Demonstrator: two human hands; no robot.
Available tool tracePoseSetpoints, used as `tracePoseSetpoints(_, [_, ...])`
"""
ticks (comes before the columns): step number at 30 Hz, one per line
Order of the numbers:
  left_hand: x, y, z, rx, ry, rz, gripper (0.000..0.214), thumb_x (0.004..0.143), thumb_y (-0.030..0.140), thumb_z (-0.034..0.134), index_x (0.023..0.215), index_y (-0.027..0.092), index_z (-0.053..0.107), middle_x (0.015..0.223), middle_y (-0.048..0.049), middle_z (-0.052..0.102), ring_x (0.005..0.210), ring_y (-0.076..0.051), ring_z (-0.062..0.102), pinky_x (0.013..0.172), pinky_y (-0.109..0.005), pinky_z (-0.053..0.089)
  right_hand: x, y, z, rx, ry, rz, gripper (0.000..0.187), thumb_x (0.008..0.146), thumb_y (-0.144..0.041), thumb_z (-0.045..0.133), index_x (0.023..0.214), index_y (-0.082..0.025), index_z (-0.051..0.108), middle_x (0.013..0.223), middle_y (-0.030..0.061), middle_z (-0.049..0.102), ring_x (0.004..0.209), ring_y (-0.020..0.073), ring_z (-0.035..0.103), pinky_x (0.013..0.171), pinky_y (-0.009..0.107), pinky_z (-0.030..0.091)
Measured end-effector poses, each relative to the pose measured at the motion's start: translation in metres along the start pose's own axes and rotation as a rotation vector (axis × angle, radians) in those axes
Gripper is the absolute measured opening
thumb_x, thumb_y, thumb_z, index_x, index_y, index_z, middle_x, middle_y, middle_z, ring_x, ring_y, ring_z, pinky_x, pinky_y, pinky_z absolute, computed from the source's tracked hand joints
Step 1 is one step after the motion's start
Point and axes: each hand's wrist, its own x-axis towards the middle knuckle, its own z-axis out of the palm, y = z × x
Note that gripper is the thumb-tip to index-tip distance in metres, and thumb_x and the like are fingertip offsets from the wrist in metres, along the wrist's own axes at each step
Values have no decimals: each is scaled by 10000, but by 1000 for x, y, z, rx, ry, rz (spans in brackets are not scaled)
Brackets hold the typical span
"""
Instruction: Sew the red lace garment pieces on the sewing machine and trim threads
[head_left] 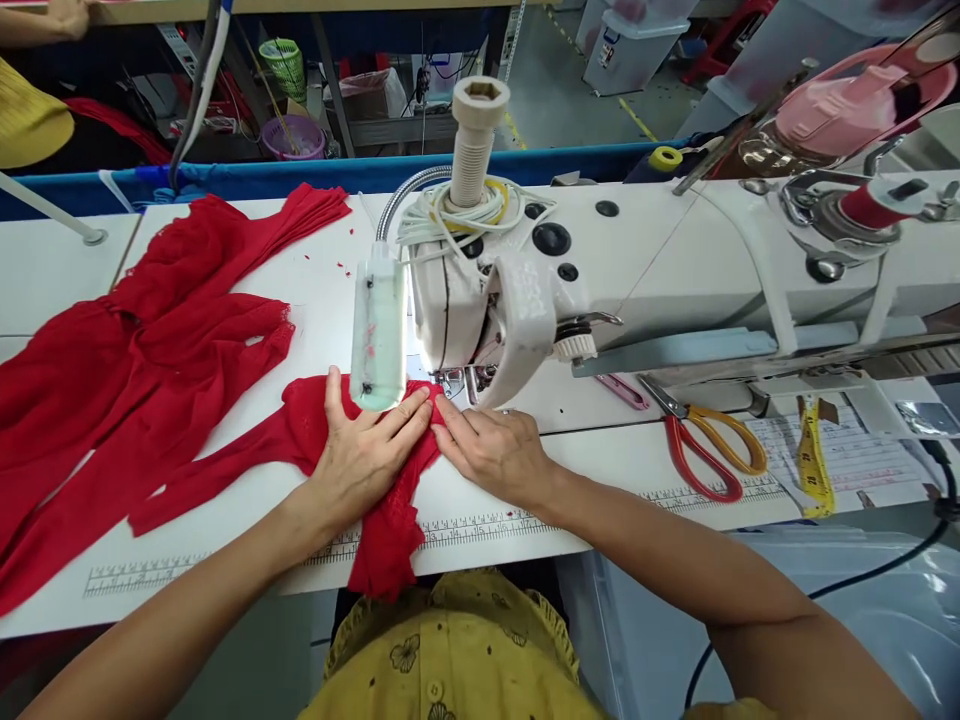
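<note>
A red lace-edged fabric piece (304,420) lies beneath the head of a white sewing machine (517,310), with one end hanging over the table's front edge. My left hand (367,450) rests flat on it, fingers stretched out and thumb apart. To its right, my right hand (495,450) is laid down with extended fingers, their tips touching the red fabric just in front of the presser foot (452,382). Both hands look open. A pale lamp panel (379,330) hangs over part of the fabric. The fabric under my fingers is hidden.
More red fabric (142,340) spreads across the left of the white table. Scissors (705,440) with red and orange handles, a pink tool (622,391) and a yellow tape measure (812,460) lie right. A co-worker's arm (37,25) shows at upper left.
</note>
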Motion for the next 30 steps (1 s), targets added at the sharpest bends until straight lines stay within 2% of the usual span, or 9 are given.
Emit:
tracePoseSetpoints(3, [2,-3,3,-2,-23,-9,406,1006,146,419,1372,238,567,1319,-132,670,1034,-310,662,1026,-747,327,0,2,2,-34,3,14,357,985,-341,525,1212,-147,720,568,5,661,529,119,562,519,299,317])
tracePoseSetpoints(7, [5,-10,7,-23,-2,12,407,1011,149,399,1373,233,564,1306,-140,675,1126,-329,634,1005,-717,383,-1,4,6,-60,-15,44,379,989,-357,513,1260,-168,699,513,3,628,498,127,530,537,281,317])
tracePoseSetpoints(12, [7,-15,7,-68,-1,39,394,1013,157,397,1350,249,580,1282,-131,688,1170,-325,617,1035,-726,352,0,6,6,-35,-135,51,423,998,-365,469,1310,-150,657,547,32,646,508,140,523,557,271,346])
tracePoseSetpoints(20, [10,-17,6,-138,37,17,299,1005,193,463,1235,253,646,1182,-110,727,1134,-317,641,1065,-756,311,4,4,-1,-26,-218,71,456,1001,-366,457,1351,-122,618,622,67,683,608,172,578,608,284,383])
tracePoseSetpoints(22, [10,-18,8,-112,48,37,304,1009,186,445,1234,246,641,1176,-109,727,1126,-313,640,1065,-770,296,3,6,-1,-42,-171,51,434,999,-368,468,1319,-133,643,621,58,684,604,164,569,596,280,365])
tracePoseSetpoints(27, [12,-22,10,-68,38,79,310,1007,173,420,1214,248,638,1162,-94,729,1100,-301,631,1067,-782,271,2,14,0,-85,198,-18,242,950,-329,592,1021,-186,773,647,22,685,565,124,527,553,280,318])
tracePoseSetpoints(30, [12,-24,10,-49,25,94,305,1002,179,419,1206,245,636,1158,-90,727,1107,-304,617,1069,-790,256,3,16,0,-82,259,-49,203,933,-310,619,929,-182,777,629,13,657,569,124,514,555,285,311])
